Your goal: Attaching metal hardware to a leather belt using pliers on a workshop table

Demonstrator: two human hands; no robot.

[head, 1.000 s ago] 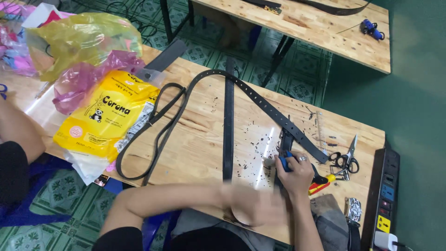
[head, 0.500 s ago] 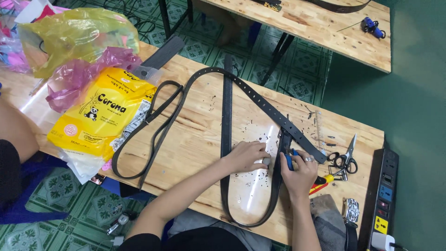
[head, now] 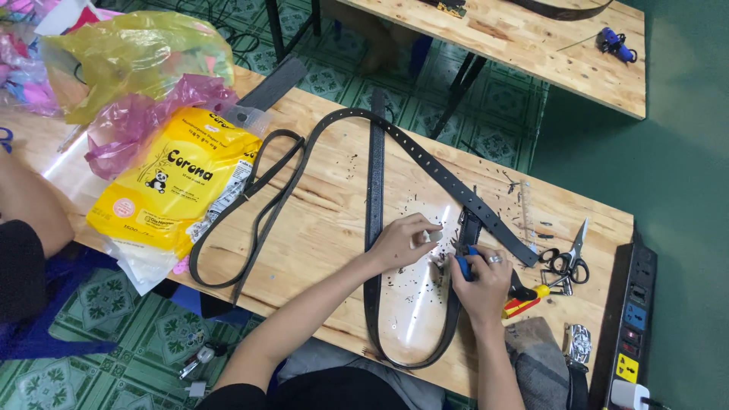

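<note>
My left hand (head: 406, 241) rests on the wooden table (head: 326, 205), fingers pinched on a small pale piece beside a dark belt (head: 373, 190) that loops off the near edge. Just to its right, my right hand (head: 481, 277) is closed around a blue-handled tool (head: 463, 264) pressed at the belt's end (head: 471, 226). A clear plastic sheet (head: 414, 304) lies under the work, strewn with small dark punchings. A second dark belt (head: 262, 197) curves across the table to the left.
Scissors (head: 566, 258), a red and yellow screwdriver (head: 524, 302) and a metal buckle (head: 579, 343) lie at the right, next to a black power strip (head: 630, 326). A yellow packet (head: 175, 186) and plastic bags (head: 129, 53) sit left. Another person's arm (head: 26, 205) is at the far left.
My left hand has come up from the near edge onto the belt beside my right hand. The right hand has stayed on the blue tool.
</note>
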